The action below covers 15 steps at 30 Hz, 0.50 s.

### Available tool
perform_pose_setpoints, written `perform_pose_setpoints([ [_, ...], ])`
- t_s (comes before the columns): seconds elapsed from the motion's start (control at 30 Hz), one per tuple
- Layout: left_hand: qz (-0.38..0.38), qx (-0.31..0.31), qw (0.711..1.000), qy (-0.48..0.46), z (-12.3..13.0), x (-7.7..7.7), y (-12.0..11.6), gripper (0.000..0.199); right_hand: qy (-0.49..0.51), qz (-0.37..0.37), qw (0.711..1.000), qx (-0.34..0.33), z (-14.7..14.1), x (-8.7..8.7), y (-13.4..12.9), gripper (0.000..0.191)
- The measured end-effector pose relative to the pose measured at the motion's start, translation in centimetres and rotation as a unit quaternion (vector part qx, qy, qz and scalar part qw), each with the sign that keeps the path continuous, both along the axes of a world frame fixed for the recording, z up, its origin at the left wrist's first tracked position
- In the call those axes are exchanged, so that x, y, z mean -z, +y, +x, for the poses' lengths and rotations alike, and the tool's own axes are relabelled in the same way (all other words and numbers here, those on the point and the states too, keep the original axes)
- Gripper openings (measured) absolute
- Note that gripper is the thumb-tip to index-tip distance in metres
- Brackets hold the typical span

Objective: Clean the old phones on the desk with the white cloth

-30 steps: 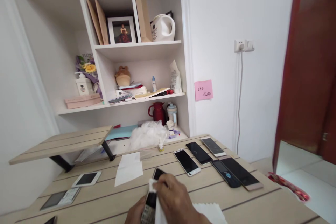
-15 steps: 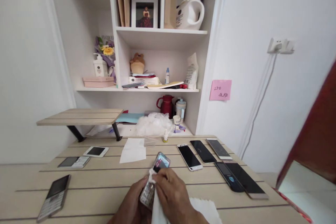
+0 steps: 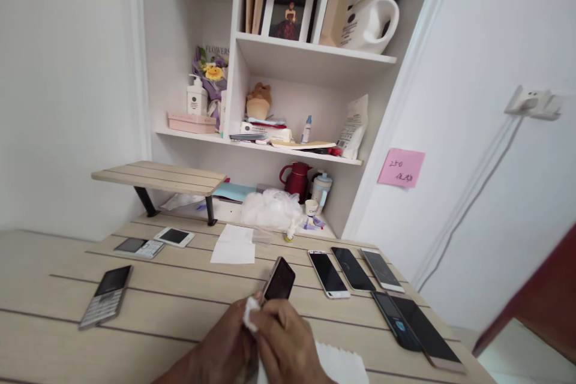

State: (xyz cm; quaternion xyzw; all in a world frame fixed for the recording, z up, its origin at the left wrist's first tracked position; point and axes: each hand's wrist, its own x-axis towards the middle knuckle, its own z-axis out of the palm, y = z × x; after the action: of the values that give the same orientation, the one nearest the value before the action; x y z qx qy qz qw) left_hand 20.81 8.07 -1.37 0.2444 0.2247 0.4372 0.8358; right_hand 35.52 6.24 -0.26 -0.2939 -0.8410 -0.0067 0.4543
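Observation:
A keypad mobile phone (image 3: pixel 279 279) is held in my left hand (image 3: pixel 227 339), its dark screen pointing away from me. Fingers of that hand wrap round its left side. My right hand (image 3: pixel 290 342) pinches a white cloth (image 3: pixel 250 314) against the phone's left edge. Both hands hide the phone's lower half and keypad. More white cloth (image 3: pixel 342 363) with a jagged edge lies on the table beneath my right wrist.
On the left lie a keypad phone (image 3: pixel 107 298), another keypad phone (image 3: pixel 138 246) and a white phone (image 3: pixel 174 236). Several smartphones lie right, including a white-framed one (image 3: pixel 328 275). A white paper (image 3: pixel 233 245) and small bottle (image 3: pixel 290 231) sit ahead, below a raised wooden stand (image 3: pixel 159 175) and shelves.
My view has tilted and swung left. The phone has turned so its side edge shows, and its screen looks darker. The cloth has moved from the phone's front to its left edge.

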Motion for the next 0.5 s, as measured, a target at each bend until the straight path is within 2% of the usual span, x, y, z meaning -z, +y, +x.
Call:
perform_pose_setpoints([
  [0.07,-0.003,-0.014,1.000,0.005,-0.2,-0.2,0.1,0.023,-0.039,0.010,0.999,-0.023,-0.1,-0.1,-0.2,0.030],
  [0.17,-0.002,-0.016,1.000,0.009,-0.4,-0.4,0.2,0.021,-0.032,-0.003,0.999,-0.021,0.0,-0.1,-0.2,0.028],
  [0.27,-0.004,0.015,1.000,0.019,-0.4,-0.2,0.2,0.035,0.011,0.007,1.000,-0.001,-0.2,0.4,-0.1,0.032],
  [0.37,-0.018,0.006,1.000,0.017,-0.5,0.2,0.3,0.032,0.008,0.032,0.999,0.008,-0.7,1.1,-0.1,0.029],
  [0.5,-0.044,0.032,0.998,0.032,-0.3,0.7,0.4,0.049,-0.002,0.034,0.999,-0.002,-0.3,0.8,0.4,0.028],
])
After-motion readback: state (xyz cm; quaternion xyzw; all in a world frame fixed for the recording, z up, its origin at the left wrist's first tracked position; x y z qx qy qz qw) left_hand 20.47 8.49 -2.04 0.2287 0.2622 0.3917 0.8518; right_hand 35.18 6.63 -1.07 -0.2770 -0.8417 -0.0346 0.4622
